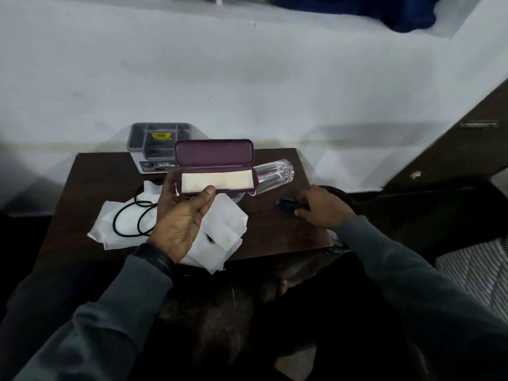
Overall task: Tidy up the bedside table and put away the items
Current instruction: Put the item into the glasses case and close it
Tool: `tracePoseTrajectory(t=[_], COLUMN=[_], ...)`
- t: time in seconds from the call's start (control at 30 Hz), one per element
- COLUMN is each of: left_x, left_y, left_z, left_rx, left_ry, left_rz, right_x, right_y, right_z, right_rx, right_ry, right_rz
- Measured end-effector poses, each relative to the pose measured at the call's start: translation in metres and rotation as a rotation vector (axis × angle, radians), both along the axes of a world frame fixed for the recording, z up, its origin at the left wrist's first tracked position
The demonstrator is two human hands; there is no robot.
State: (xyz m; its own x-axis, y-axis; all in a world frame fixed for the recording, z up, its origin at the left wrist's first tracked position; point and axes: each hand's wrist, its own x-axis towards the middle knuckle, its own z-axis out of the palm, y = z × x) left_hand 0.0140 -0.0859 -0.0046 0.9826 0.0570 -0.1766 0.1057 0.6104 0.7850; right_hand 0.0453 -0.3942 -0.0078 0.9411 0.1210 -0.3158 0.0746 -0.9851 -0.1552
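Grey sleeves [90, 320] come in from the bottom edge, both arms stretched over a dark brown table [275, 235]. A black band [156, 261] sits on the left wrist. Left hand [178, 215], palm up, grips a purple case [214, 156] from below, thumb pressed on its front edge, fingers curled under it. The case is held above the table, lid standing open toward the wall; a cream cloth [217, 181] lines the lower half. Right hand [321, 206] is low on the table's right side, fingers curled round a dark blue object [288, 202], too blurred to name. A clear glass [275, 174] lies on its side just behind the case's right end. Crumpled white paper [228, 226] is spread under the left hand, with loops of black cable [129, 215] lying on its left part. A grey organiser [154, 141] with a yellow label stands at the table's back edge, against the white wall. Striped cloth [472, 270] shows at far right.
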Motion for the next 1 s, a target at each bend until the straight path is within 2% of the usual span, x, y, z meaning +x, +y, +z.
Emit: tracePoseTrajectory(t=[0.47, 0.67, 0.77, 0.83, 0.9, 1.0], left_x=[-0.004, -0.003, -0.002, -0.002, -0.001, 0.0], left_y=[0.0, 0.001, 0.002, 0.002, 0.003, 0.003], left_z=[0.006, 0.005, 0.003, 0.001, -0.001, -0.003], left_rx=[-0.024, -0.032, -0.026, -0.026, -0.017, 0.023], left_ry=[0.005, 0.005, 0.006, 0.008, 0.007, -0.008], left_rz=[0.008, -0.001, -0.005, -0.005, -0.003, -0.016], right_x=[-0.005, -0.003, -0.002, -0.005, -0.008, -0.011], right_y=[0.008, 0.003, 0.003, 0.005, 0.009, 0.028], right_z=[-0.01, -0.016, -0.013, -0.007, 0.005, 0.036], right_rx=[0.087, 0.101, 0.111, 0.186, 0.361, 0.883], right_ry=[-0.117, -0.054, -0.1, -0.148, -0.217, -0.21], right_rz=[-0.001, 0.027, 0.033, -0.023, -0.111, -0.224])
